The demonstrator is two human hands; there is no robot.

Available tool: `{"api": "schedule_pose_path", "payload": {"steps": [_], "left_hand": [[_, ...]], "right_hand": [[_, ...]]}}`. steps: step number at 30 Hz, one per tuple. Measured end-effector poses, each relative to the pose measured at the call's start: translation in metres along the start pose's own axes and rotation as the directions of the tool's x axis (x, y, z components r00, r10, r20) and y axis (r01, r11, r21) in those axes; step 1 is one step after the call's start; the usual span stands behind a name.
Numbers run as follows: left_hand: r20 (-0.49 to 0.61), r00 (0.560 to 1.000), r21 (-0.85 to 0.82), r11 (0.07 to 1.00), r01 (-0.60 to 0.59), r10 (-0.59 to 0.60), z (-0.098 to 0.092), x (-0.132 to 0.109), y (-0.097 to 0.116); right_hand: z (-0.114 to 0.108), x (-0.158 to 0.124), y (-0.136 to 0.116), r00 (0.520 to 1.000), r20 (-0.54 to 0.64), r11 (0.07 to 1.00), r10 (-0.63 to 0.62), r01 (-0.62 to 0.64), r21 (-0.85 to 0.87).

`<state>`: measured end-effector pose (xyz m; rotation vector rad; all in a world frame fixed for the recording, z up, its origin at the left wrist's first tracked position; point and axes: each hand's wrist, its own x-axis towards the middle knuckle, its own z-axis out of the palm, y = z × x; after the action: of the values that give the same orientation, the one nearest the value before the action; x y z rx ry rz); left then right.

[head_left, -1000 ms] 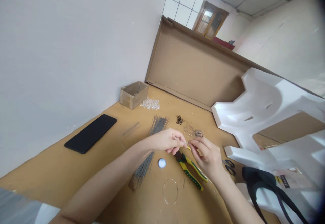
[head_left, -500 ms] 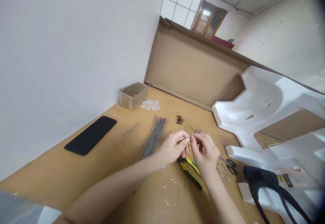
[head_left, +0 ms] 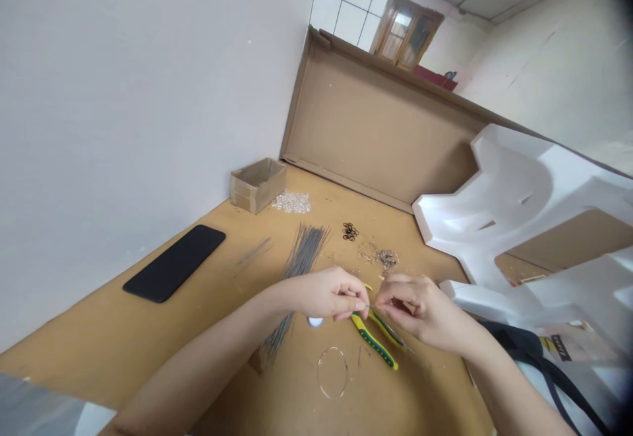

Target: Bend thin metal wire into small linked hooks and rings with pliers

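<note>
The left hand and right hand, fingertips nearly meeting, pinch a thin strand between them above the yellow-and-green pliers lying on the surface.

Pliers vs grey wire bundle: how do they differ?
Colour: the pliers have yellow-and-green handles; the wire bundle is grey.
Make-up: the pliers are one tool with two spread handles; the bundle is many thin strands.
Slant: the pliers' near end points rightward, the bundle's leftward.
Shared: both lie on the table, partly hidden by the left arm.
</note>
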<state>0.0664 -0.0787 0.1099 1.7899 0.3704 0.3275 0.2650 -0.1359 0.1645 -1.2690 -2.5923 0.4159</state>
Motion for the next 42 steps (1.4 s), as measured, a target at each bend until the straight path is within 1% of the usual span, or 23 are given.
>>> {"api": "schedule_pose_path", "payload": {"steps": [3,8,10,12,14,15,16,17,18,19,21,24,27,30,32,33,34,35,36,37,39,40,42], "left_hand": [[0.002,1.0,0.052,0.999,-0.006,0.006,0.0,0.0,0.001],[-0.208,0.978,0.205,0.978,0.037,0.006,0.007,0.003,0.004],[-0.24,0.97,0.25,0.967,0.041,0.021,0.005,0.001,0.002],[-0.215,0.977,0.28,0.958,0.064,-0.003,-0.005,-0.004,-0.005],[-0.18,0.978,0.296,0.942,0.159,-0.108,-0.022,-0.014,-0.019],[-0.171,0.968,0.318,0.919,0.233,-0.186,-0.033,-0.019,-0.028],[-0.234,0.938,0.373,0.867,0.33,-0.257,-0.045,-0.026,-0.037],[-0.359,0.888,0.453,0.778,0.435,-0.288,-0.056,-0.032,-0.048],[-0.522,0.803,0.519,0.64,0.567,-0.288,-0.067,-0.039,-0.058],[-0.612,0.742,0.519,0.569,0.638,-0.274,-0.076,-0.045,-0.069],[-0.693,0.667,0.498,0.489,0.716,-0.271,-0.089,-0.055,-0.088],[-0.732,0.617,0.476,0.431,0.767,-0.29,-0.098,-0.063,-0.109],[-0.758,0.595,0.465,0.418,0.781,-0.269,-0.096,-0.064,-0.112],[-0.769,0.609,0.48,0.453,0.751,-0.194,-0.083,-0.058,-0.095],[-0.749,0.65,0.514,0.506,0.693,-0.128,-0.064,-0.049,-0.076],[-0.719,0.689,0.54,0.554,0.634,-0.089,-0.052,-0.044,-0.066],[-0.647,0.763,0.575,0.652,0.494,-0.007,-0.039,-0.038,-0.056],[-0.58,0.811,0.608,0.705,0.364,0.081,-0.026,-0.032,-0.047],[-0.537,0.831,0.634,0.719,0.284,0.144,-0.013,-0.025,-0.04],[-0.522,0.834,0.648,0.718,0.253,0.177,-0.002,-0.019,-0.035],[-0.483,0.857,0.658,0.721,0.218,0.181,0.013,-0.009,-0.031],[-0.47,0.867,0.645,0.735,0.208,0.167,0.018,-0.006,-0.031],[-0.483,0.863,0.616,0.757,0.217,0.146,0.023,-0.001,-0.036]], "right_hand": [[-0.001,0.001,-0.001,1.0,0.003,1.0,0.016,-0.017,0.019],[0.003,-0.002,0.009,0.989,-0.092,0.992,0.112,-0.117,-0.052],[0.001,-0.005,0.019,0.983,-0.12,0.99,0.136,-0.14,-0.032],[-0.001,-0.008,0.033,0.977,-0.138,0.986,0.164,-0.164,0.006],[-0.001,-0.01,0.047,0.967,-0.16,0.98,0.2,-0.194,0.048],[0.001,-0.01,0.054,0.96,-0.17,0.975,0.222,-0.212,0.072],[0.005,-0.01,0.058,0.953,-0.182,0.969,0.242,-0.228,0.095],[0.009,-0.009,0.062,0.948,-0.184,0.964,0.259,-0.241,0.115],[0.014,-0.008,0.064,0.946,-0.177,0.959,0.27,-0.249,0.131],[0.019,-0.006,0.065,0.948,-0.162,0.956,0.275,-0.253,0.146],[0.031,-0.001,0.064,0.958,-0.116,0.956,0.263,-0.242,0.168],[0.043,0.006,0.06,0.971,-0.069,0.96,0.228,-0.213,0.18],[0.048,0.01,0.058,0.974,-0.049,0.962,0.219,-0.208,0.176],[0.05,0.013,0.057,0.976,-0.035,0.961,0.216,-0.206,0.183],[0.051,0.016,0.055,0.976,-0.029,0.96,0.217,-0.207,0.189],[0.052,0.018,0.054,0.975,-0.028,0.959,0.219,-0.21,0.188],[0.053,0.02,0.052,0.975,-0.028,0.96,0.223,-0.214,0.183],[0.053,0.021,0.05,0.974,-0.029,0.96,0.225,-0.217,0.177],[0.054,0.023,0.047,0.974,-0.032,0.961,0.225,-0.216,0.17],[0.055,0.024,0.044,0.975,-0.035,0.964,0.22,-0.212,0.163],[0.055,0.025,0.039,0.978,-0.052,0.97,0.202,-0.192,0.15],[0.055,0.024,0.037,0.98,-0.062,0.974,0.189,-0.178,0.143],[0.055,0.022,0.035,0.983,-0.079,0.981,0.166,-0.157,0.111]]}}
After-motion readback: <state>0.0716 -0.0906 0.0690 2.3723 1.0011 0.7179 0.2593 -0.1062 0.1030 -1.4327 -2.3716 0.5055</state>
